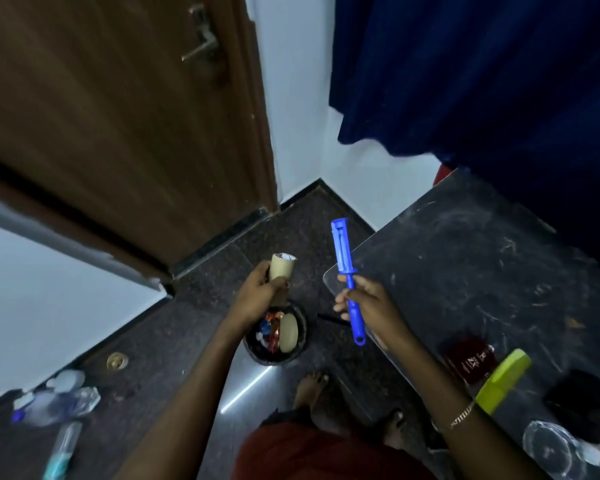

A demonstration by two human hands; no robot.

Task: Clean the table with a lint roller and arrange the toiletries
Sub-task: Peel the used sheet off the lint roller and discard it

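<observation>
My right hand (368, 301) grips the blue lint roller handle (347, 275) upright; its frame is bare, with no roll on it. My left hand (257, 296) holds a brown cardboard roll core (281, 266) above a black bin (300, 341) on the floor. Inside the bin lie another brown roll (288, 332) and colourful wrappers. The dark table (482, 258) stands to the right, its top dusty and streaked. On its near end are a dark red bottle (470, 362), a yellow-green container (503, 381) and a clear round lid (548, 446).
Clear plastic bottles (59, 400) and a tube (61, 452) lie on the floor at the lower left, near a brass floor drain (116, 361). A brown door (118, 116) is ahead on the left. A dark blue curtain (482, 74) hangs behind the table. My bare feet (312, 386) stand beside the bin.
</observation>
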